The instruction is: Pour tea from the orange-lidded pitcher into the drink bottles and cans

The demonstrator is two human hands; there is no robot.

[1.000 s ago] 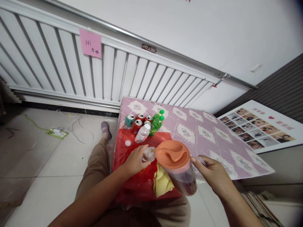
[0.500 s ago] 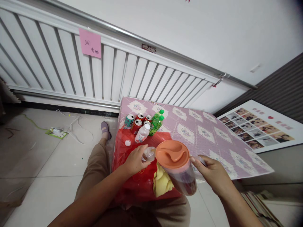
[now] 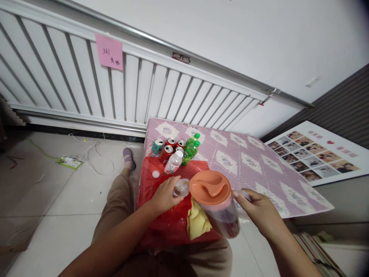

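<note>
My right hand (image 3: pixel 256 209) grips the handle of a clear pitcher (image 3: pixel 223 221) with an orange lid (image 3: pixel 211 188). Dark liquid shows inside, and the pitcher leans so that its lid is toward my left hand. Fingers of my left hand (image 3: pixel 166 196) wrap round a small clear bottle (image 3: pixel 181 187), whose open mouth meets the pitcher's rim. Whether liquid flows between them I cannot tell. Under both lies a yellow cloth (image 3: pixel 198 221) on a red plastic sheet (image 3: pixel 150 207). A white cap (image 3: pixel 156 174) rests beyond my left hand, near a white bottle (image 3: pixel 173 162) with a printed label.
Behind the white bottle stand several drink cans (image 3: pixel 166 153) and green bottles (image 3: pixel 190 150). All are on a surface with a purple patterned cover (image 3: pixel 230 161). A white radiator (image 3: pixel 161 92) runs along the wall. Cables (image 3: pixel 92 157) lie on the floor at left; a photo board (image 3: pixel 314 154) leans at right.
Almost nothing differs: both hands, the bottle and the pitcher keep their places, with only a very slight shift of the view.
</note>
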